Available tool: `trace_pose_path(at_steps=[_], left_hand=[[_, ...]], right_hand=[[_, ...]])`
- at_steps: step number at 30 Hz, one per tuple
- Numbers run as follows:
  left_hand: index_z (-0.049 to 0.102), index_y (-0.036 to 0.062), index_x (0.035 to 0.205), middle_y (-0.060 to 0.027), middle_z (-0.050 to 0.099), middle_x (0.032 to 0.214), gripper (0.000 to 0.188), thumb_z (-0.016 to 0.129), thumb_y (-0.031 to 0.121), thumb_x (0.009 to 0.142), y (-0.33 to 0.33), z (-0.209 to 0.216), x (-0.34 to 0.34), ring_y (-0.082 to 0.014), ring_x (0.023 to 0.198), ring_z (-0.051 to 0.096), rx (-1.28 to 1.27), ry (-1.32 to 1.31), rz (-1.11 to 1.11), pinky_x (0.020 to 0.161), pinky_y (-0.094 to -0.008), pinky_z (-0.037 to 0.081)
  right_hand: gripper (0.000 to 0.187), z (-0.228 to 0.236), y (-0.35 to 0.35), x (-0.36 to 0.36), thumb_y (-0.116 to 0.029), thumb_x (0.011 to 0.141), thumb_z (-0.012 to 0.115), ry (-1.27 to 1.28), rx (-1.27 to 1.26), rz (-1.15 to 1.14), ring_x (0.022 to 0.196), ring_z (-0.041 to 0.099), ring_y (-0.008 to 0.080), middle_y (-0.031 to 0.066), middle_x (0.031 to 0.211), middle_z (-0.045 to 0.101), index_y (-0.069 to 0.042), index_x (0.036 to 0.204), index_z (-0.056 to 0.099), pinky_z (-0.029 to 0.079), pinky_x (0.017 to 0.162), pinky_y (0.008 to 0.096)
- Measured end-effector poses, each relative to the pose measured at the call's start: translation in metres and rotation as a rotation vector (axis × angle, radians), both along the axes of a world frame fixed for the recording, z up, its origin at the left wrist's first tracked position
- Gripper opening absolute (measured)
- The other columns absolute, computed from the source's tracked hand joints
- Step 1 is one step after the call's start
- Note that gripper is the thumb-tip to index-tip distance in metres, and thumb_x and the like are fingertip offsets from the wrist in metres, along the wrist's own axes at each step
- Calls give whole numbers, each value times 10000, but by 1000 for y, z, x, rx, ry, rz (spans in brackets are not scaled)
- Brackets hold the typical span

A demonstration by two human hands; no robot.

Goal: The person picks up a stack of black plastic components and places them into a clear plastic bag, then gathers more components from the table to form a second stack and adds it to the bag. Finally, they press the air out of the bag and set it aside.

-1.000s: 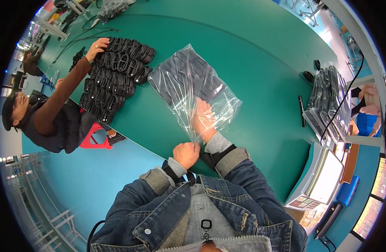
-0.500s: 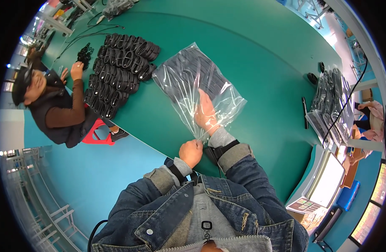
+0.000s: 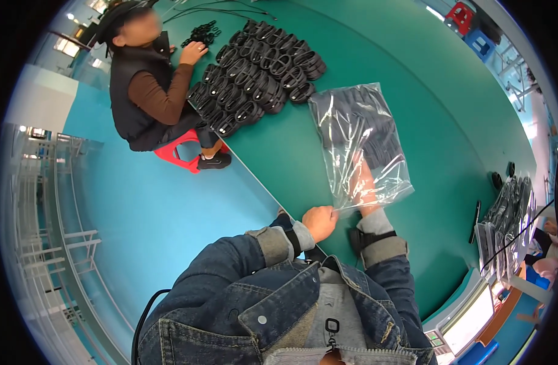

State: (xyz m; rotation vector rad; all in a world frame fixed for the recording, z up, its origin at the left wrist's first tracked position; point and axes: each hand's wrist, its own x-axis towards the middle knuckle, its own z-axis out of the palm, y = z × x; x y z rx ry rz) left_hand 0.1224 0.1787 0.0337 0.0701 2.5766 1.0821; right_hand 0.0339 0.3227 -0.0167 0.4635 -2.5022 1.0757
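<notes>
A clear plastic bag (image 3: 358, 140) with dark coiled items inside lies on the green table (image 3: 425, 91). My left hand (image 3: 321, 220) pinches the bag's open near edge at the table's rim. My right hand (image 3: 365, 188) is pushed inside the bag through its mouth, fingers flat among the dark contents; what it touches there is blurred by the plastic. Both arms wear denim sleeves, and a black strap circles my right wrist.
A seated person (image 3: 146, 79) on a red stool (image 3: 180, 149) works at the table's left edge beside rows of black coiled bundles (image 3: 254, 73). More filled bags (image 3: 504, 213) and a small black object (image 3: 496, 180) lie at the right. Light blue floor is on the left.
The view has swung, so the bag and the other person now sit further right and higher. My right hand has gone deeper into the bag while my left keeps hold of its edge.
</notes>
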Motion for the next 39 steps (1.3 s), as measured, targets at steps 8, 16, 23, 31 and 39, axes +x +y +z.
trace_pose_path(at_steps=[8, 16, 23, 31, 39], left_hand=[[607, 8, 712, -210, 590, 685, 304, 531, 290, 796, -56, -1, -12, -399, 643, 576, 114, -83, -130, 618, -487, 448], [597, 26, 689, -92, 575, 586, 252, 677, 260, 732, -146, -8, -44, -140, 512, 515, 391, -76, -13, 485, -318, 407], [575, 0, 687, -83, 566, 553, 229, 671, 189, 773, -230, -1, -63, -133, 504, 519, 336, 26, 443, 490, -299, 417], [538, 2, 663, 20, 494, 545, 227, 657, 135, 803, -253, -22, -34, -41, 521, 388, 392, -91, 499, 454, -246, 322], [577, -20, 715, -71, 576, 571, 209, 663, 159, 779, -242, -27, -47, -101, 518, 509, 505, -139, 461, 494, -272, 412]], right_hand=[[338, 74, -1, 107, 13, 753, 519, -351, 291, 232, 939, 562, 373, 232, 1071, 567, -13, 1089, 545, 460, 814, 404], [114, 145, -89, 27, -60, 781, 582, -372, 125, 214, 695, 613, 329, 161, 786, 624, -28, 883, 622, 489, 614, 365], [387, 85, -103, -169, -100, 713, 642, -16, 279, 62, 1024, 535, 337, 165, 1111, 561, -46, 1079, 526, 442, 843, 382], [602, 71, -113, -202, -149, 650, 720, -334, 421, 135, 1036, 517, 343, 166, 1073, 552, -60, 1166, 423, 427, 865, 386], [584, 75, -99, -191, -178, 667, 735, -343, 607, 100, 998, 532, 335, 156, 1038, 546, -129, 1171, 445, 455, 834, 408]])
